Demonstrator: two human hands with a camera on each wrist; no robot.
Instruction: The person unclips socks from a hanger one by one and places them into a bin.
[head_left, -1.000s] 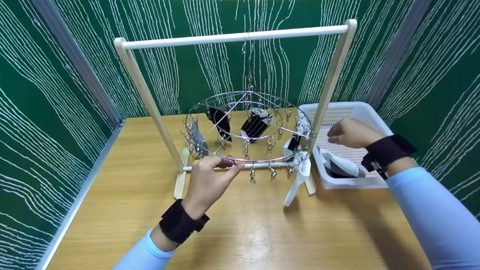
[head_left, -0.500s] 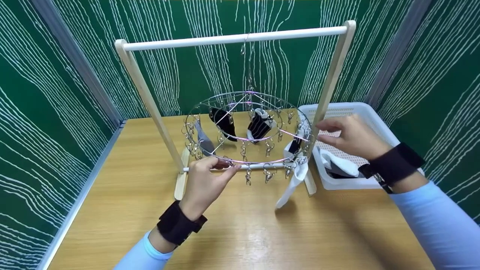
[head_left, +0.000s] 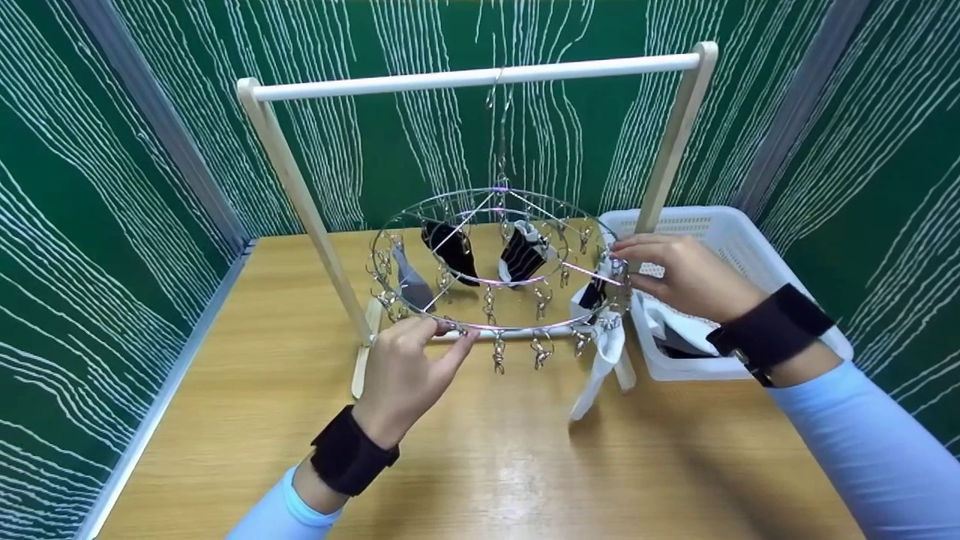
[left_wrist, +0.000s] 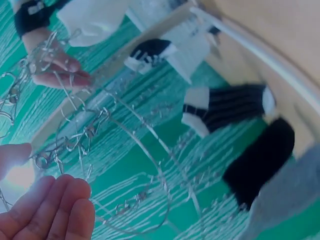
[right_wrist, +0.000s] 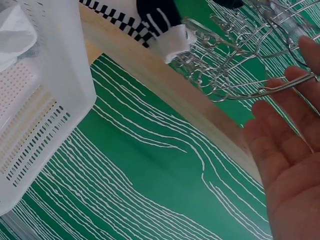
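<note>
Ring (head_left: pixel 525 324) of wire, hung from rail (head_left: pixel 480 75) over table (head_left: pixel 487 465). Left hand (head_left: pixel 405 367) pinches rim at 7 o'clock; right hand (head_left: pixel 679 274) pinches it at 3. Light, stiff, prone to swing and spin; best held at rim. Socks (head_left: pixel 521 255) clipped beyond; basket (head_left: pixel 742 225) far right.

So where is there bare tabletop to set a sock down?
Bare wooden table lies between both forearms, and left of the rack's left post. It is crowded under the clip hanger and in the white basket.
</note>
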